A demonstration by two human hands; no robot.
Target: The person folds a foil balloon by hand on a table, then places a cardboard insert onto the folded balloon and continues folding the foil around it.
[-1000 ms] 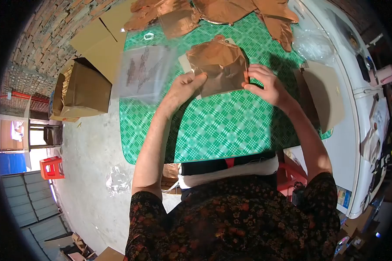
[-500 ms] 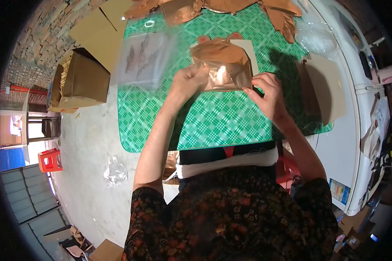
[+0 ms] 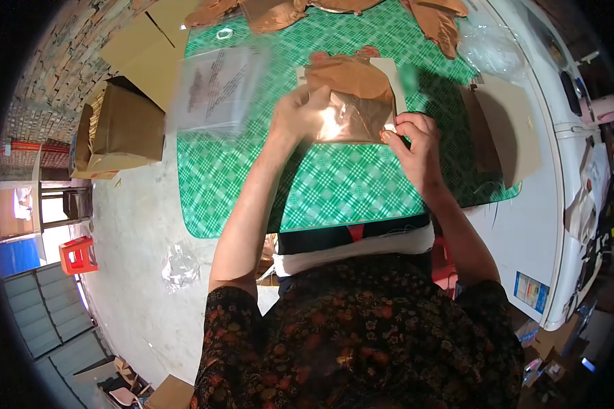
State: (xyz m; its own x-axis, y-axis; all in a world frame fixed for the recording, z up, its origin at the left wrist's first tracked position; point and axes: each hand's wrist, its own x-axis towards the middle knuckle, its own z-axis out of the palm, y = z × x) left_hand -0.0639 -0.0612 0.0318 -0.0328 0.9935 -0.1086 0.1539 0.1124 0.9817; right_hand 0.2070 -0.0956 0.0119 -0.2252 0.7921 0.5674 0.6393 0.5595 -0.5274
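Observation:
A shiny copper-coloured piece (image 3: 355, 102) lies over a pale card (image 3: 387, 70) on the green checked tabletop (image 3: 334, 187). At the piece's left edge is my left hand (image 3: 297, 117), its fingers bent against the sheet and partly blurred. My right hand (image 3: 416, 140) pinches the lower right corner between thumb and fingers. Two small round reddish parts stick out past the far edge of the piece. To the left lies a stack of clear plastic bags (image 3: 215, 88) with printed text.
Crumpled copper-coloured pieces (image 3: 273, 13) lie along the far edge. Clear plastic (image 3: 491, 51) and a cardboard sheet (image 3: 508, 136) are at the right, beside a white appliance (image 3: 549, 225). A cardboard box (image 3: 126, 129) and a red stool (image 3: 79, 255) stand to the left.
The copper-coloured piece has been turned and flattened, and more of the pale card shows on its right. Both hands have stayed at its edges, with the right hand now lower at the corner.

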